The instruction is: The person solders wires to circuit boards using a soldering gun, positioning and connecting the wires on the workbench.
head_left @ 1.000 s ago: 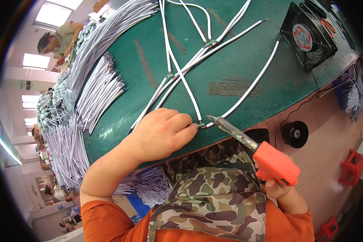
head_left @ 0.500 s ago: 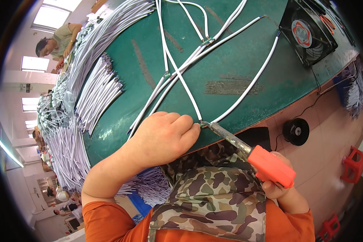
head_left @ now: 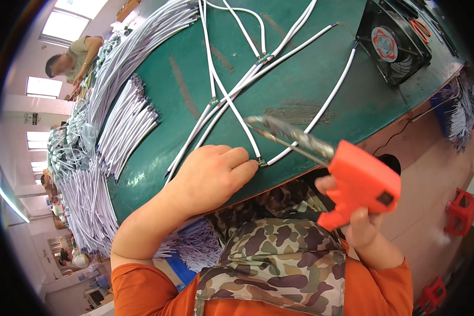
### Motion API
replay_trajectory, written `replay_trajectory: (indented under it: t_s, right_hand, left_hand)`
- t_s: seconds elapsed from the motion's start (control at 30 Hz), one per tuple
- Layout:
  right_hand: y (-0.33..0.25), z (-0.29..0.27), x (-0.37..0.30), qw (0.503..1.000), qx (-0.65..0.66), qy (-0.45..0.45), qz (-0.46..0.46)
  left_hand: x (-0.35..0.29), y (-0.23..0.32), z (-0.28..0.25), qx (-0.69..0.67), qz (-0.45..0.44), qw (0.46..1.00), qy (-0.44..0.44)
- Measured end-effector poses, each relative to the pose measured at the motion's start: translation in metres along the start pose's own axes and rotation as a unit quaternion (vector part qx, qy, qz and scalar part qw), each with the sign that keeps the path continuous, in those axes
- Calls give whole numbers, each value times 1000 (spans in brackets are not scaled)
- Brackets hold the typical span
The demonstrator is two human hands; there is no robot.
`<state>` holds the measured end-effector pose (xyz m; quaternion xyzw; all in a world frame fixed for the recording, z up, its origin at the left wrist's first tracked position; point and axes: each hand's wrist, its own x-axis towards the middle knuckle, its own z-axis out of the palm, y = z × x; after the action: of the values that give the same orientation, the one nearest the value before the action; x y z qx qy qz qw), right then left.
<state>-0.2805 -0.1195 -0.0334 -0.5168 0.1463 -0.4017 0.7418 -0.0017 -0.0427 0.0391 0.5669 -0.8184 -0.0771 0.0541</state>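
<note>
My left hand (head_left: 213, 174) is closed at the table's near edge, its fingertips pinching a small green circuit board (head_left: 262, 163). Two white cables meet at that board, one white cable (head_left: 242, 124) coming down from the far side and another white cable (head_left: 321, 113) curving in from the right. My right hand (head_left: 359, 225) grips a red soldering gun (head_left: 361, 181) by its handle. The gun's metal barrel and thin feed tube point left, raised above the table and apart from the board. Farther off, two more green boards (head_left: 266, 57) (head_left: 214, 101) join other white cables.
Bundles of white cables (head_left: 129, 124) lie along the left of the green table (head_left: 158, 152). A black fan (head_left: 392, 45) stands at the far right. Red stools (head_left: 461, 211) and a round black object (head_left: 389, 164) are on the floor. A person (head_left: 76, 60) works at the far left.
My right hand has lifted the soldering gun off the joint and turned it, so its tip is now up and away from the board. My left hand stays at the board.
</note>
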Motion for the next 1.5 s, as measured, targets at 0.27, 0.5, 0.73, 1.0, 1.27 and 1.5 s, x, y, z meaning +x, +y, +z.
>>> replay_trajectory:
  t_s: [0.27, 0.5, 0.73, 1.0, 1.27, 1.5]
  right_hand:
    - [18, 57, 77, 988, 151, -22, 24]
    - [21, 61, 68, 984, 157, 13, 83]
    - [34, 63, 50, 981, 184, 40, 45]
    - [44, 67, 64, 984, 169, -48, 39]
    - [49, 81, 70, 980, 154, -104, 71]
    - [51, 83, 68, 982, 144, -99, 69]
  left_hand:
    - [-4, 5, 4, -7, -19, 999, 28]
    - [-7, 5, 14, -53, -30, 993, 104]
    - [-10, 8, 21, -44, -25, 994, 94]
    - [-25, 9, 16, -55, -44, 991, 118]
    - [-51, 10, 16, -70, -82, 984, 143]
    - [-51, 13, 25, -33, -51, 987, 151]
